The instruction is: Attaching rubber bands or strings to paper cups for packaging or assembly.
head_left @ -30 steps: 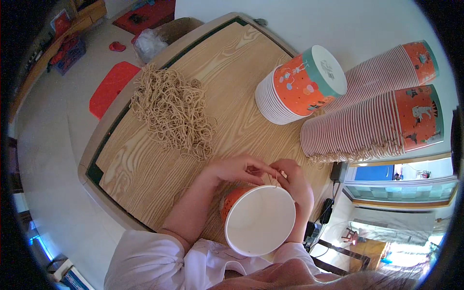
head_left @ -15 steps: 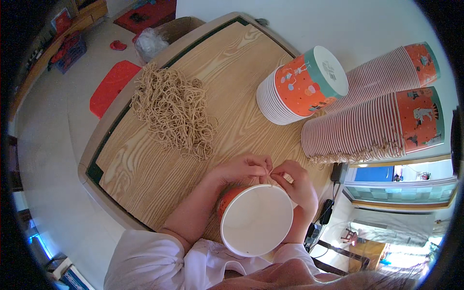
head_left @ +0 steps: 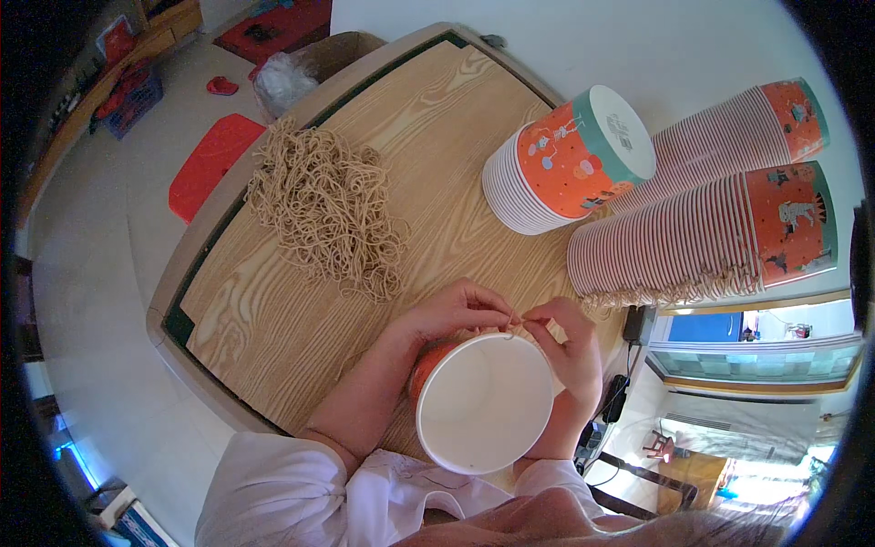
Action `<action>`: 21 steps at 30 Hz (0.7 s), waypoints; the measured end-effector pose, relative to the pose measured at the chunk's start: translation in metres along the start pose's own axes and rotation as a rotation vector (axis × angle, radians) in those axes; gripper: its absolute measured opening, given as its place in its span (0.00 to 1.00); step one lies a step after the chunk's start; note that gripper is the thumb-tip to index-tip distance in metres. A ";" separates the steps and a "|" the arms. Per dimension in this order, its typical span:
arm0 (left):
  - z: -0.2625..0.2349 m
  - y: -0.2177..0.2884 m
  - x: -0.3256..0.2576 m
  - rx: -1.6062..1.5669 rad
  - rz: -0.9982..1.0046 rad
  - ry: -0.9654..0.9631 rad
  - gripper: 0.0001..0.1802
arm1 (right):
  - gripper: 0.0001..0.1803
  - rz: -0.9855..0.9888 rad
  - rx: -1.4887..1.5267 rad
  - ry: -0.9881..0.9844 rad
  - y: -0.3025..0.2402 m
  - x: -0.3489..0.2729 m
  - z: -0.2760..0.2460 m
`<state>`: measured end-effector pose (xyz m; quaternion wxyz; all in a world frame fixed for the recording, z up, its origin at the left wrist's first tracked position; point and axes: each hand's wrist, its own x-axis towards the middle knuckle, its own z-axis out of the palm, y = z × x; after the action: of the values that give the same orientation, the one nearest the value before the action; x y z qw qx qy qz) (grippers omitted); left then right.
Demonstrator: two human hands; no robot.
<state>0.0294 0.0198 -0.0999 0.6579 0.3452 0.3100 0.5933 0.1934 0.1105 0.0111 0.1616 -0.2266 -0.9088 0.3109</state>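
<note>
Shifting slightly forward since the earlier frame, the paper bucket (head_left: 485, 406) is lying bodyward of the grip, its mouth facing the person; at its far rim, left hand (head_left: 463, 308) and right hand (head_left: 570, 346), equally near, are pinching thin cord (head_left: 511, 335).

Hands: 2, i.e. left hand (head_left: 460, 310) and right hand (head_left: 569, 345). Loose paper bucket (head_left: 488, 406): 1. Bucket stacks: 3 total = 1 short stack (head_left: 567, 157), 1 rear long stack (head_left: 720, 132), 1 front long stack (head_left: 670, 235). Buckets per stack: many, rims too tight to count. Cord heap (head_left: 326, 210): 1, strands too tangled to count. Wood-top table (head_left: 447, 105): 1. Cardboard box (head_left: 344, 55): 1. Plastic bag (head_left: 284, 88): 1. Blue basket (head_left: 133, 107): 1.
</note>
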 end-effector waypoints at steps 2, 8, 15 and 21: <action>-0.003 -0.003 0.001 0.027 0.036 -0.011 0.11 | 0.07 -0.012 -0.001 -0.011 -0.003 0.003 0.001; -0.001 0.004 0.004 0.133 0.112 -0.020 0.07 | 0.09 -0.043 -0.025 -0.034 -0.002 0.005 0.003; -0.003 -0.004 0.005 0.040 0.133 -0.054 0.07 | 0.11 -0.030 0.005 -0.061 -0.008 0.006 0.003; -0.005 -0.008 0.006 0.087 0.161 -0.083 0.08 | 0.12 -0.101 -0.002 -0.104 -0.003 0.007 0.003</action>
<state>0.0307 0.0255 -0.1088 0.6046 0.4215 0.2793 0.6154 0.1856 0.1101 0.0120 0.1296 -0.1640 -0.9265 0.3129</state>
